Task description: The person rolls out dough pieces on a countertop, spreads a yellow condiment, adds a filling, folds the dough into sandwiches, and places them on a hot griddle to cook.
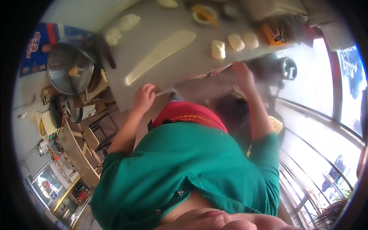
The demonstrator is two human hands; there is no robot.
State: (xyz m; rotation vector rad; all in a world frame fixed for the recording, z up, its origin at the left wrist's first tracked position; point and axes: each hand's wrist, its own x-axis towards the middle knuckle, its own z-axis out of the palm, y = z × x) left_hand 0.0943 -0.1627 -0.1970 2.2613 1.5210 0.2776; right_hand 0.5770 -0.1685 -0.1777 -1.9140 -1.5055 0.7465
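A long strip of flattened dough (162, 53) lies slantwise on the grey worktop (184, 66). My left hand (144, 97) is at the near edge of the worktop, just below the strip's narrow end, fingers slightly curled. Over by the right part of that edge is my right hand (243, 74); it is blurred, and whether it grips anything is unclear. A dough piece (218, 49) sits beyond it, with two more pieces (236, 42) alongside. Lumpy dough pieces (129, 22) rest at the far left of the worktop.
A bowl with an orange-yellow utensil (204, 14) stands at the back. A large metal bowl (70, 69) is to the left, near a dark-handled tool (105, 51). An orange box (274, 34) occupies the right end. Below the worktop's right part is a dark cylindrical container (270, 69).
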